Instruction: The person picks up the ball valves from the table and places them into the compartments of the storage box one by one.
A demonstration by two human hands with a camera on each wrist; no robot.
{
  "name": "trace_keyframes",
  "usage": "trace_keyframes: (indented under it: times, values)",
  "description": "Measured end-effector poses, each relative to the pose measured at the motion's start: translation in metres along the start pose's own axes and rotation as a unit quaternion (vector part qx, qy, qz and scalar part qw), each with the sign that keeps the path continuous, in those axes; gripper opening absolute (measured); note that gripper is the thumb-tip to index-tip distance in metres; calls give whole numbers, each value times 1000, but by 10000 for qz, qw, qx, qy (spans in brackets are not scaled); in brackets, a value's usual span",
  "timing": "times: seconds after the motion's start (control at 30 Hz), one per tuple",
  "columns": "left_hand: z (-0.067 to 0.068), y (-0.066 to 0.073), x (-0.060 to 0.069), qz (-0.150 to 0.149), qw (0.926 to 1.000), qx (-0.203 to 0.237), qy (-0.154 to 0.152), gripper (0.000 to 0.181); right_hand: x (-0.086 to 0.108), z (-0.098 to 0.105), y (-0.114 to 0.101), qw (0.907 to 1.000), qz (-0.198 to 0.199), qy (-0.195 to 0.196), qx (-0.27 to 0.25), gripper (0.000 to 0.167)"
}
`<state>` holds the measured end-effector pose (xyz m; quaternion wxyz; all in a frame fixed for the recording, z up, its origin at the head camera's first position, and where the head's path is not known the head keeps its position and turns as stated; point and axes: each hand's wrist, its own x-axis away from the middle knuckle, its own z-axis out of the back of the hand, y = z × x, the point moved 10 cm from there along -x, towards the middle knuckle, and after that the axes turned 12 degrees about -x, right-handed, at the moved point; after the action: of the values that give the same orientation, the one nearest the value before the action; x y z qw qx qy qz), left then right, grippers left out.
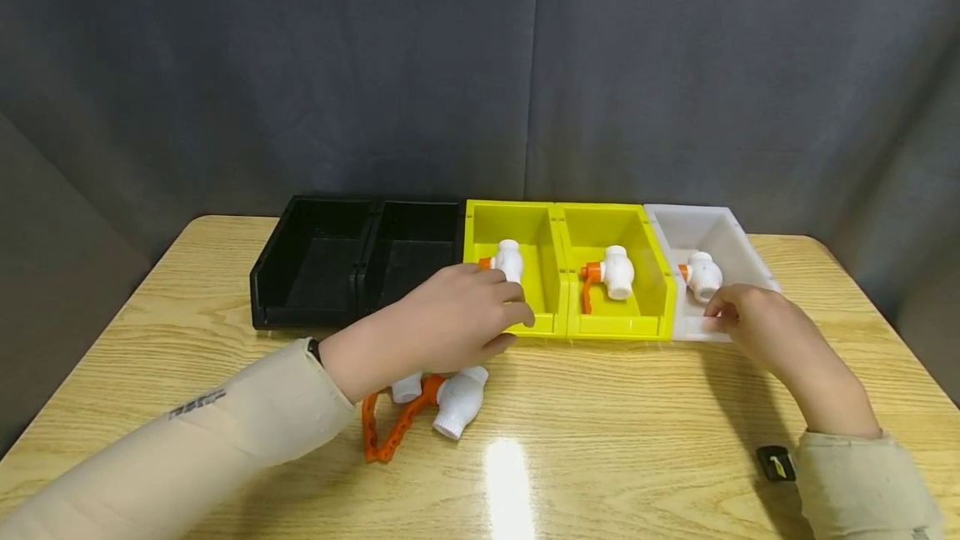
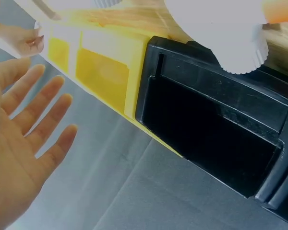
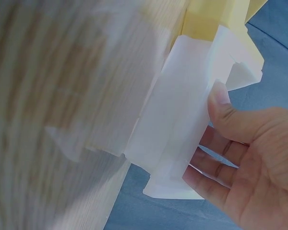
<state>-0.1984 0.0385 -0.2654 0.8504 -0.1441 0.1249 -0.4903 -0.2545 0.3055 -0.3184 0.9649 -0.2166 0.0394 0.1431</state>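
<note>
My left hand [image 1: 461, 315] hangs over the front of the left yellow bin [image 1: 557, 294], below a white valve [image 1: 509, 260]; its spread fingers hold nothing in the left wrist view. At the far right, my right hand [image 1: 780, 344] grips the front wall of the white bin [image 3: 170, 105], thumb [image 3: 221, 98] in front and fingers behind. A white valve [image 1: 705, 277] with an orange handle lies inside that bin, behind the fingertips. The right yellow bin [image 1: 621, 327] holds another valve [image 1: 618, 272]. On the table, two valves lie near my left wrist, one [image 1: 459, 402] plainly visible.
Two black bins [image 1: 303, 317] stand at the left end of the row. The valves' orange handles [image 1: 397, 432] meet at their ends on the wooden table [image 1: 600, 440]. A small black object [image 1: 776, 463] lies near my right sleeve. A grey curtain [image 1: 375, 65] hangs behind.
</note>
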Motion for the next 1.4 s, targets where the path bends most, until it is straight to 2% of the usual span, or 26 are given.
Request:
trace_keyframes:
  times: [0.13, 0.33, 0.53, 0.6, 0.97, 1.4]
  values:
    - [2, 7, 6, -131, 9998, -10, 168, 23, 0, 0, 0, 10000, -23, 2, -1, 10]
    - [-4, 17, 16, -337, 9992, -49, 229, 25, 0, -1, 2, 9999, -91, -99, -43, 11]
    - [-5, 25, 26, -530, 9969, 85, 581, 24, 1, 0, 2, 9999, -85, -73, -37, 11]
    - [-7, 27, 29, -538, 9966, 131, 604, 25, 1, 0, 2, 9999, -77, -72, -36, 11]
    - [-32, 28, 42, -336, 9984, 399, 209, 34, 1, 0, 0, 10000, -34, -37, -43, 11]
    - [-52, 27, 54, -221, 9968, 722, -258, 54, 0, -1, 0, 10000, -24, -28, -35, 12]
